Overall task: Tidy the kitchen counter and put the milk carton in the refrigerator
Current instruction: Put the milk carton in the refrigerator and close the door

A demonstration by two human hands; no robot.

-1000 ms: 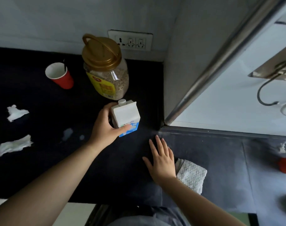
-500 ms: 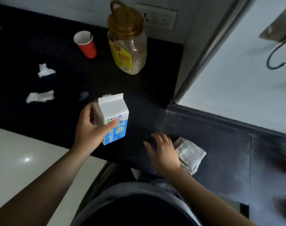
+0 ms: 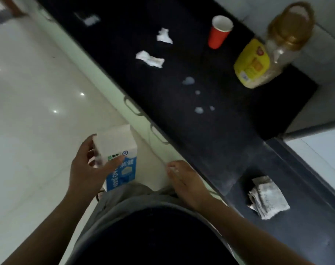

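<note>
Bare forearms without sleeves, left hand (image 3: 86,169) and right hand (image 3: 187,182); dark top, grey trousers (image 3: 124,196)

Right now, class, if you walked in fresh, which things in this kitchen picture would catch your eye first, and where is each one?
The white-and-blue milk carton stands out first, gripped in the left hand out over the pale floor, off the black counter. On that counter sit a red paper cup, crumpled white tissue scraps and small pale spilled drops. At the far end stands a clear, gold-lidded jar.

Dim, motion-blurred wide-angle view; glare spots on the glossy floor (image 3: 38,83), bent edges.
</note>
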